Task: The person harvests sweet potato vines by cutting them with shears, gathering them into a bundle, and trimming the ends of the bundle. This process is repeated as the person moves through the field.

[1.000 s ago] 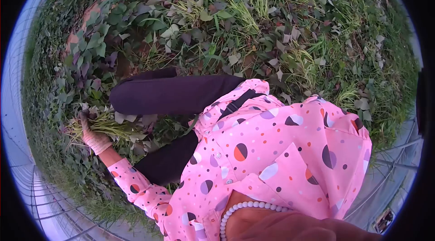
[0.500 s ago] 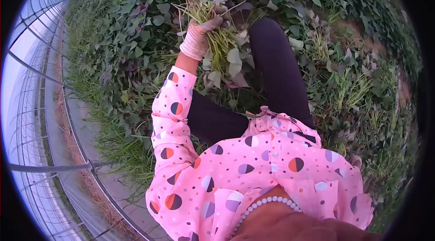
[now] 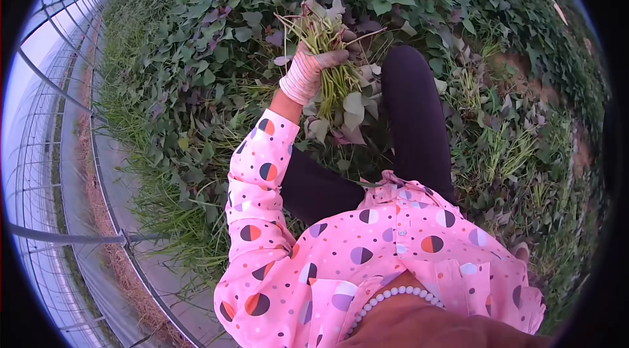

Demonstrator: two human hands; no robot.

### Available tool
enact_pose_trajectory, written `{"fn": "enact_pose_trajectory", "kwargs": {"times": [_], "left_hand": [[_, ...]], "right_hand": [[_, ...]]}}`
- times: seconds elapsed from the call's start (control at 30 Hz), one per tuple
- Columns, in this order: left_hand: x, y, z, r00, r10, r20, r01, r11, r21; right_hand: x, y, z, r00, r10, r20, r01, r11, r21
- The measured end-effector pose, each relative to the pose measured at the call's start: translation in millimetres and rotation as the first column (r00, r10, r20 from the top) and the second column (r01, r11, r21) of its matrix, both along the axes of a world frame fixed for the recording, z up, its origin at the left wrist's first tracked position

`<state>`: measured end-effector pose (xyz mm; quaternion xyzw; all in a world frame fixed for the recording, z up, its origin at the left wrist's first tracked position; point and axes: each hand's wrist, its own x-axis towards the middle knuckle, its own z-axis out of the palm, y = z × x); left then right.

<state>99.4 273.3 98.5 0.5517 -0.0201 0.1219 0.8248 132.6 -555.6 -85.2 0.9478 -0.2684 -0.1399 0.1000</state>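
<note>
Bundle of stems (image 3: 337, 79): thin, yellow-green, with reddish-brown lengths near the upper end. Stem ends uneven and splayed, several projecting sideways. Broad leaves (image 3: 354, 107), pale grey-green and dull purple, gathered at the lower end, drooping. Bundle slants across the view, clasped around its middle in the left grip (image 3: 323, 63), near the dark-clad knee (image 3: 405, 68); attachment of individual leaves cannot be determined.
</note>
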Motion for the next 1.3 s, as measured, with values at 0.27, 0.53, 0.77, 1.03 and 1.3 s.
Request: {"fn": "enact_pose_trajectory", "kwargs": {"times": [0.27,0.53,0.77,1.03,1.3], "left_hand": [[-4,-8,6,1.000,-0.002,-0.013,0.002,1.000,-0.002],[-5,-8,14,0.999,0.015,0.034,-0.016,1.000,0.020],[-8,-3,11,0.989,0.148,-0.011,-0.147,0.985,0.088],[-12,11,9,0.991,0.074,-0.109,-0.061,0.990,0.124],[-11,9,14,0.962,0.200,-0.187,-0.180,0.976,0.120]], "right_hand": [[154,97,-1,0.871,-0.106,0.479,-0.336,0.582,0.740],[102,517,257,0.734,0.259,0.628,-0.570,-0.268,0.776],[94,666,260,0.360,0.636,0.682,-0.606,-0.397,0.690],[96,705,239,0.548,0.605,0.577,-0.199,-0.576,0.793],[108,717,213,0.769,0.402,0.497,-0.058,-0.730,0.681]]}}
